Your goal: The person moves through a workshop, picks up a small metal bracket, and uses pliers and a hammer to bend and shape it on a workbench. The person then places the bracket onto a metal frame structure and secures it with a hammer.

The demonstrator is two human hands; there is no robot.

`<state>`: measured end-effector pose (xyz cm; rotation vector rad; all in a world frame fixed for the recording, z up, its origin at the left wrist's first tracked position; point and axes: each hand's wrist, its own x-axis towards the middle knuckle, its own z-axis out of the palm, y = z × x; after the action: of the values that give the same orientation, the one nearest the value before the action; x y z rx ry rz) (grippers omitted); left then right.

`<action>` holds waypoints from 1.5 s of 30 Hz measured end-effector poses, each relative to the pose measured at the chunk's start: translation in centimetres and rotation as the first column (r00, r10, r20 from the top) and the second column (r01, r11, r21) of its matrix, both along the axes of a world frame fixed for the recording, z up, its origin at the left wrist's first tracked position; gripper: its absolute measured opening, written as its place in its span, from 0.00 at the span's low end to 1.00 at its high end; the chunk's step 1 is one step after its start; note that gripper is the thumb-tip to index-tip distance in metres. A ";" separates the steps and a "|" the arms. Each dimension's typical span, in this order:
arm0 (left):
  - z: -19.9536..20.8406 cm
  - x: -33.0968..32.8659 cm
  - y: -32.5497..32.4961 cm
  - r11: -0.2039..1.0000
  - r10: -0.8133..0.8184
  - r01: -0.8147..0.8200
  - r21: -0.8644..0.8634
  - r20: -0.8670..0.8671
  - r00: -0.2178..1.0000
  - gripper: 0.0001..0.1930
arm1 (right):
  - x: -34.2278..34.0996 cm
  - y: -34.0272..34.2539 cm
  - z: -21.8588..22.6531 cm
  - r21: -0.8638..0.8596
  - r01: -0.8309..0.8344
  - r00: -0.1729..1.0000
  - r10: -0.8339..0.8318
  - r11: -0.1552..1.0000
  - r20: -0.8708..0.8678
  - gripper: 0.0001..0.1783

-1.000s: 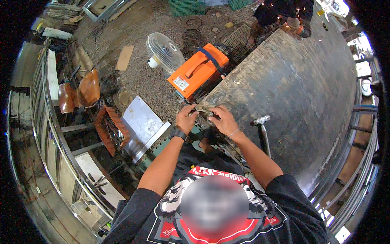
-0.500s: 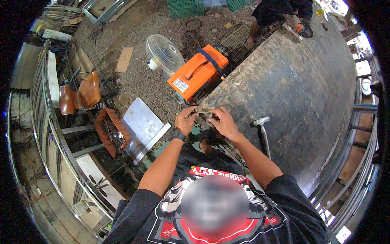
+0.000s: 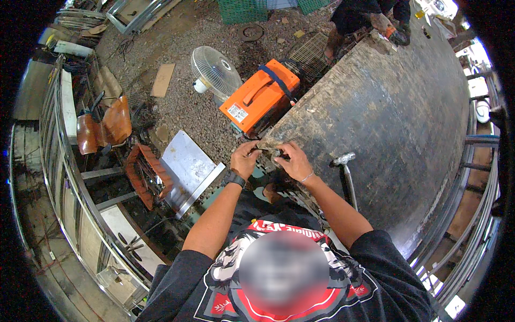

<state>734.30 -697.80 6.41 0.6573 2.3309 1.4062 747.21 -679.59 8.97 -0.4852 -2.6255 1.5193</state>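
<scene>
Left hand: the left hand point(image 3: 244, 160) is bent, its thumb and forefinger drawn close at one end of a small thin piece point(image 3: 269, 145); whether they fully pinch it, I cannot tell.
Right hand: the right hand point(image 3: 294, 162) curls at the other end, forefinger over thumb with a dark gap between; its grip cannot be told for certain.
Small piece: between the two sets of fingertips, by the near left corner of the dark table point(image 3: 375, 118); too small to identify.
Wrists: dark band point(image 3: 236, 178) on the left, thin pale bracelet point(image 3: 307, 176) on the right.
Hammer: the hammer point(image 3: 347, 172) lies on the table, right of the right hand, its head pointing away from the person.
Orange machine: the boxy orange machine point(image 3: 259, 95), with a dark blue strap point(image 3: 277, 80) across it, stands just beyond the corner.
Fan: the pale fan point(image 3: 216, 70) is beside the machine, on its left.
Metal sheet: the bright sheet point(image 3: 188, 161) lies left of the left hand.
Far edge: a co-worker in dark clothing point(image 3: 358, 19) crouches at the table's far end.
</scene>
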 end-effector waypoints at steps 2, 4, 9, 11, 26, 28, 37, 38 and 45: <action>-0.1 0.0 -0.1 1.000 -0.002 0.002 -0.004 -0.010 1.000 0.19 | 0.0 0.0 -0.1 0.008 0.002 1.000 -0.002 1.000 0.013 0.21; -0.5 0.0 -0.2 1.000 0.000 0.000 -0.019 -0.024 1.000 0.19 | 0.0 0.0 0.1 0.011 -0.001 0.999 0.000 1.000 0.036 0.21; -1.0 0.0 -0.2 0.999 0.004 -0.007 -0.050 -0.070 0.998 0.19 | -0.1 0.0 0.3 0.017 -0.006 0.999 0.005 1.000 0.046 0.20; -1.0 0.0 -0.2 0.999 0.008 -0.011 -0.049 -0.059 0.998 0.19 | -0.1 0.0 0.1 0.067 0.010 1.000 -0.008 0.998 -0.028 0.20; -0.4 -0.1 -0.2 0.999 0.009 -0.009 -0.031 -0.009 1.000 0.18 | -0.1 -0.1 0.2 0.026 0.019 1.000 -0.019 0.999 -0.009 0.20; -0.3 -0.1 -0.2 0.999 0.002 -0.002 -0.042 0.000 1.000 0.18 | -0.1 -0.2 0.2 0.034 0.023 1.000 -0.022 0.999 -0.005 0.20; -0.2 -0.1 -0.1 0.999 0.011 -0.010 -0.031 0.028 1.000 0.18 | -0.1 -0.3 -0.2 0.076 0.040 0.999 -0.037 0.996 -0.039 0.19; -0.2 -0.2 -0.1 0.999 0.013 -0.012 -0.031 0.040 0.999 0.18 | -0.1 -0.3 -0.1 0.073 0.038 0.999 -0.036 0.997 -0.034 0.19; 2.5 0.3 0.4 0.998 -0.026 0.011 -0.058 -0.259 0.965 0.21 | 0.0 -0.7 1.3 -0.014 0.145 0.988 -0.146 0.989 -0.055 0.21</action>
<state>734.56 -697.42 8.90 0.8921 2.5455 1.3083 747.17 -680.31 10.27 -0.6113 -2.4819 1.4807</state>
